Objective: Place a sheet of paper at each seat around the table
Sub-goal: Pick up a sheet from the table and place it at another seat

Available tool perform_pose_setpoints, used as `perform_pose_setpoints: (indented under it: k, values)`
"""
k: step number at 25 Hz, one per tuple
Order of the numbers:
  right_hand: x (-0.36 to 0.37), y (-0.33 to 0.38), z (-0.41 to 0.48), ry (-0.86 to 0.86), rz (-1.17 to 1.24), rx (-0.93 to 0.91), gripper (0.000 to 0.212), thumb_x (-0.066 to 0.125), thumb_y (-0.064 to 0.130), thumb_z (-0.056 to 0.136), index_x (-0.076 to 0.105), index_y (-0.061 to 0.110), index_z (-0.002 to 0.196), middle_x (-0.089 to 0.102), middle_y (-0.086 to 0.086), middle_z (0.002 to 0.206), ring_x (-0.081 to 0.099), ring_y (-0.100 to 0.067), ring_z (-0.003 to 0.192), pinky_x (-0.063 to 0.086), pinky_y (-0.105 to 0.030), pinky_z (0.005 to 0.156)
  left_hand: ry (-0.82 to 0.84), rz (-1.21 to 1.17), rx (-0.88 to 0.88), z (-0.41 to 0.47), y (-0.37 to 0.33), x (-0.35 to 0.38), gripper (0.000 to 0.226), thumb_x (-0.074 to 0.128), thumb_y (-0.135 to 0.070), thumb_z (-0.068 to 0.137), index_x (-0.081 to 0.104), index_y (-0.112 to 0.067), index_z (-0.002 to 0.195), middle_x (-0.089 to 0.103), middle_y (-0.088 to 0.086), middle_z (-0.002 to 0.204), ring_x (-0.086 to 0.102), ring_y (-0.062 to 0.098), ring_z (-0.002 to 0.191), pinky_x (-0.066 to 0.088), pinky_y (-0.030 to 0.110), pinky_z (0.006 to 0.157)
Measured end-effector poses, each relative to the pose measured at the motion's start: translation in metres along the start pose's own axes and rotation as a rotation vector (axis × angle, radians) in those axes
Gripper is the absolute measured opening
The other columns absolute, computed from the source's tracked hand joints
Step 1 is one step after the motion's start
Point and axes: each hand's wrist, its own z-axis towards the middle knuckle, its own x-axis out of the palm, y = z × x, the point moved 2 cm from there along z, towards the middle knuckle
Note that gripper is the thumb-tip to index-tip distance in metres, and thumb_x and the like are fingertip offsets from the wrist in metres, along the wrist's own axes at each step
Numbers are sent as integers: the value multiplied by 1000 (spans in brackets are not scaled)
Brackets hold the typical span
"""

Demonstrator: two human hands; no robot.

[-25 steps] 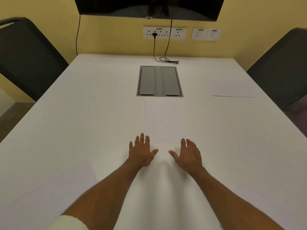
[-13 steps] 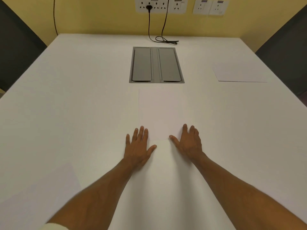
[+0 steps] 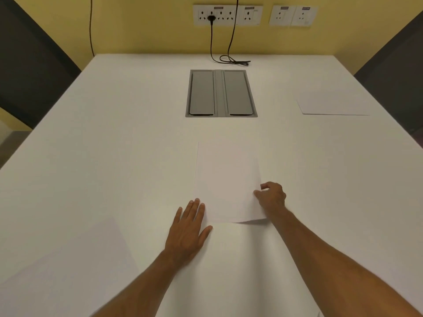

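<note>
white paper sheet (image 3: 226, 181) lies on the counter (image 3: 114, 156) between both hands, its near right corner lifted. right hand (image 3: 272, 197) pinches that right edge; left hand (image 3: 188, 229) rests flat and open just left of the sheet's near corner. best to keep the pinch light, raise the edge gently so the sheet doesn't crease, and carry it toward a seat without paper.
</note>
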Motion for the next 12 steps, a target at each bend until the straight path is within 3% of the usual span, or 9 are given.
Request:
perform_pose_setpoints:
  k: [2, 5, 8, 10, 12]
  values:
    - [-10, -9, -18, 49, 115, 28, 26, 73, 5, 77, 69, 4, 103, 69, -18, 99, 60, -24, 78, 46, -26, 70, 26, -100, -65, -15, -6, -9, 64, 35, -52, 97, 28, -16, 149, 19, 3, 159, 17, 21, 148, 9, 37, 120]
    - [-30, -21, -47, 119, 257, 73, 26, 76, 4, 76, 69, 6, 101, 66, -16, 87, 54, -20, 61, 41, -23, 55, 92, -359, -244, -32, -9, -32, 63, 34, -56, 95, 33, -20, 147, 23, -3, 158, 22, 14, 146, 20, 32, 117]
    - [-55, -23, -81, 213, 329, 69, 24, 75, 2, 77, 68, 6, 99, 68, -17, 85, 57, -19, 56, 41, -19, 45, 107, -576, -401, -50, -14, -70, 67, 42, -54, 94, 31, -14, 146, 38, 6, 151, 38, 20, 138, 31, 33, 113]
    - [-70, -17, -105, 286, 377, 52, 21, 74, -1, 77, 67, 5, 96, 70, -17, 82, 64, -22, 60, 47, -21, 50, 100, -731, -577, -62, -13, -97, 63, 55, -47, 91, 41, -7, 137, 53, 15, 136, 56, 28, 119, 48, 35, 97]
    - [-84, -6, -133, 354, 391, 22, 16, 73, -2, 77, 68, 6, 89, 71, -14, 82, 67, -24, 65, 52, -25, 56, 45, -964, -718, -77, -10, -125, 42, 64, -36, 88, 58, -2, 113, 63, 17, 119, 64, 29, 98, 55, 33, 74]
